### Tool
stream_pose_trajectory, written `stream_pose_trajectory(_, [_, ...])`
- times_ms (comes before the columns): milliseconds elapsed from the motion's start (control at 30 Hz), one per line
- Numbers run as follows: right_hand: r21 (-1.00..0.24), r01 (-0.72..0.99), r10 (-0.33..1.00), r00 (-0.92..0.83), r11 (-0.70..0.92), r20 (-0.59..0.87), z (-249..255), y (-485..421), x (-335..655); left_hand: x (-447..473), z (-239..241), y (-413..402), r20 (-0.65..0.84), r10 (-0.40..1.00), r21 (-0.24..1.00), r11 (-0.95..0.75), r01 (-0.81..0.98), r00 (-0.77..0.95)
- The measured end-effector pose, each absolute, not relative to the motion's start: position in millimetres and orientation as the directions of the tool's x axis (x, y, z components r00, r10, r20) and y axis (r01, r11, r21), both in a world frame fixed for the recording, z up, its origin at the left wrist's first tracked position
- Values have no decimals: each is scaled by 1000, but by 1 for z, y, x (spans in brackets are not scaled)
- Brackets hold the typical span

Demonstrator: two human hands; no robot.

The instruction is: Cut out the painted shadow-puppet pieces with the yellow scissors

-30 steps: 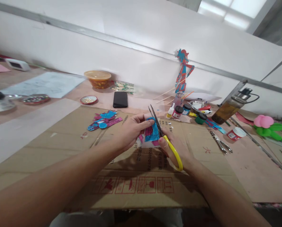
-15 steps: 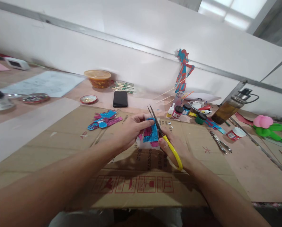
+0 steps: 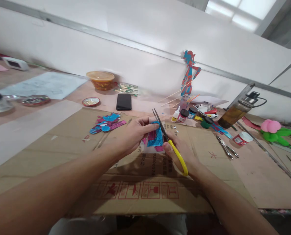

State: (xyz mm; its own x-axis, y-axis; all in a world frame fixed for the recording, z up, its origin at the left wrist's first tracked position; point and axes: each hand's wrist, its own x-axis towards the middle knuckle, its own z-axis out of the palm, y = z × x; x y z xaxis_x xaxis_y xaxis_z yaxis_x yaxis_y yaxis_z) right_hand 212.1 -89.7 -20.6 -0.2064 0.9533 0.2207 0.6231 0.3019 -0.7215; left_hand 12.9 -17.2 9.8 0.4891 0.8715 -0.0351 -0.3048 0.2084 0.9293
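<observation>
In the head view, the left hand (image 3: 137,134) is pinching the blue-and-purple piece (image 3: 157,139) near its far end, its long axis running toward the body. The right hand (image 3: 184,150), fingers wrapping the yellow-handled scissors (image 3: 177,151), is holding parted blades beside its right edge.

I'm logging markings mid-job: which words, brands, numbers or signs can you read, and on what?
"0374", probably, ending a blurred number on the cardboard.
Four red boxed signs on the cardboard; the third from the left resembles a glass.
Red mark resembling "火", on the cardboard.
Other black print there: too blurred.
Labels on the white-lidded tub and jars: too small.
</observation>
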Motion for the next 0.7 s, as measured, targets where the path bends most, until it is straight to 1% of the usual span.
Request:
stream_pose_trajectory(300, [-751, 591, 956, -200, 293, 216, -20, -90, 211, 13, 5, -11, -14, 866, 926, 200, -320, 499])
stream_pose_trajectory(467, [-777, 554, 951, -238, 299, 197, -19, -89, 213, 9, 0, -5, -1, 851, 937, 185, -297, 526])
stream_pose_trajectory(700, [-749, 588, 950, -238, 305, 200, -14, -89, 212, 6, -8, 0, 10, 848, 959, 142, -244, 529])
